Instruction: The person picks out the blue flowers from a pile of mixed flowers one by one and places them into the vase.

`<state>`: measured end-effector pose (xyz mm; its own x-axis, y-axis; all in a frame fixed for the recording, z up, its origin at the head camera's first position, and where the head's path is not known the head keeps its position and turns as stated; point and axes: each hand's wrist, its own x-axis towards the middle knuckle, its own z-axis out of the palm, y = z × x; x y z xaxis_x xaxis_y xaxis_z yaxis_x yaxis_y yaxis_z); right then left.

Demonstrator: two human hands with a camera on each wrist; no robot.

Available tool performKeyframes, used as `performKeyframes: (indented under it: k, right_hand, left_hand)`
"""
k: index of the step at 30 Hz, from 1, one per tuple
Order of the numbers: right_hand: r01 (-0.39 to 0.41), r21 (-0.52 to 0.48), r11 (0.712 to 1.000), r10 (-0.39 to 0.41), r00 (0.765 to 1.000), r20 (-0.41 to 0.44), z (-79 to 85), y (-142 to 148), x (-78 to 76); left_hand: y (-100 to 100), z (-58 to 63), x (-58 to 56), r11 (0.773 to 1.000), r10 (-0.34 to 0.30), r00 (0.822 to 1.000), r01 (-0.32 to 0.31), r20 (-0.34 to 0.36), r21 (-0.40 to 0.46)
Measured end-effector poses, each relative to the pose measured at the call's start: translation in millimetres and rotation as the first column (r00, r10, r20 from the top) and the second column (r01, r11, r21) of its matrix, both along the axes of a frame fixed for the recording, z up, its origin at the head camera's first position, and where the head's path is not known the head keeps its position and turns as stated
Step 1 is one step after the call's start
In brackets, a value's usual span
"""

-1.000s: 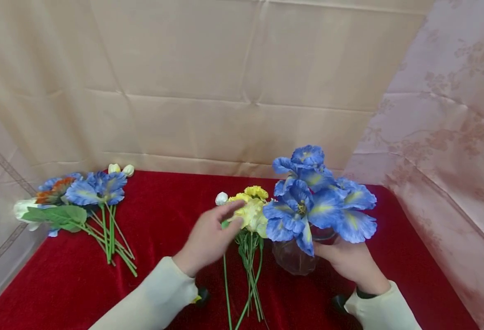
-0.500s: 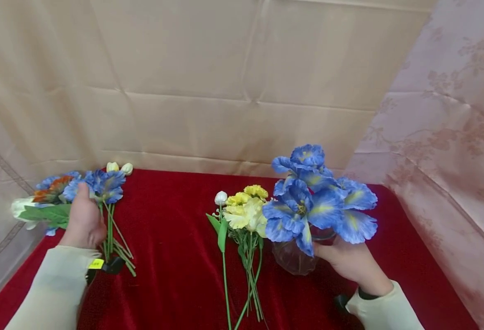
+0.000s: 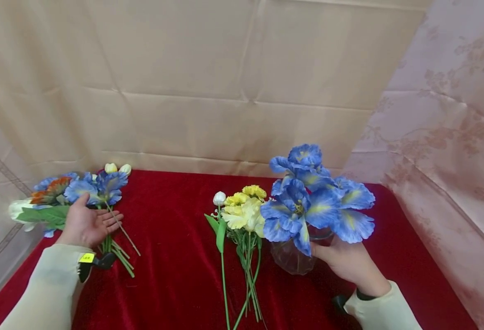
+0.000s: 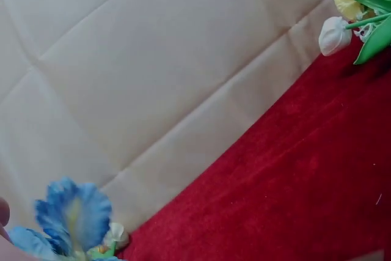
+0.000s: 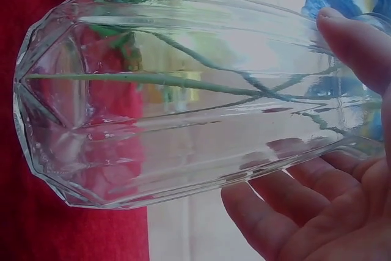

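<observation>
The right hand had its grip wrapped round a clear, faceted glass vase on the right of the red-covered counter, thumb on one side and fingers on the other. Blue irises stood in the vase, their stems crossing inside the glass. The left hand lay at the far left with its fingers extended and its palm turned up, over the stems of a pile. A thin stem ran across its fingers; whether they touched could not be told. That pile held blue iris blooms, an orange flower, a white flower and pale tulip buds at its far side. Just left of the vase lay yellow carnations, a pale yellow bloom and a white tulip, stems pointing near. A beige curtain hung behind.
</observation>
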<state>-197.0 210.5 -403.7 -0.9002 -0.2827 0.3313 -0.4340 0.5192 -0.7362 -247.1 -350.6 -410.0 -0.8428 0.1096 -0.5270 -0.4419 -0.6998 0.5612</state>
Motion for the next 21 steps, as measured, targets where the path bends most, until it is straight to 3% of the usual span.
performKeyframes:
  k: [3, 6, 13, 18, 21]
  right_hand:
    - [0.0, 0.002, 1.0, 0.0, 1.0, 0.001, -0.4, -0.4, -0.2]
    - [-0.003, -0.007, 1.0, 0.003, 1.0, 0.02, -0.9, -0.2, 0.4]
    - [-0.01, -0.022, 1.0, 0.011, 1.0, 0.021, -1.6, 0.2, 0.9]
    - [-0.007, -0.016, 1.0, 0.007, 1.0, -0.001, -1.8, -0.3, 0.1]
    - [0.016, 0.005, 1.0, -0.016, 1.0, 0.017, -0.8, -1.1, 2.0]
  left_hand:
    - [-3.7, -6.1, 1.0, 0.991, 0.015, 1.0, -0.013, -0.013, 0.131]
    - [-5.3, -10.2, -0.1, 0.988, 0.019, 1.0, -0.016, -0.018, 0.156]
    - [0.1, -14.7, -4.6, 0.999, 0.019, 1.0, -0.018, 0.022, -0.035]
    - [10.0, -14.6, -3.0, 0.99, -0.018, 0.997, 0.007, -0.075, -0.142]
    - [21.7, -12.7, -0.6, 0.969, -0.069, 0.987, 0.032, -0.142, -0.246]
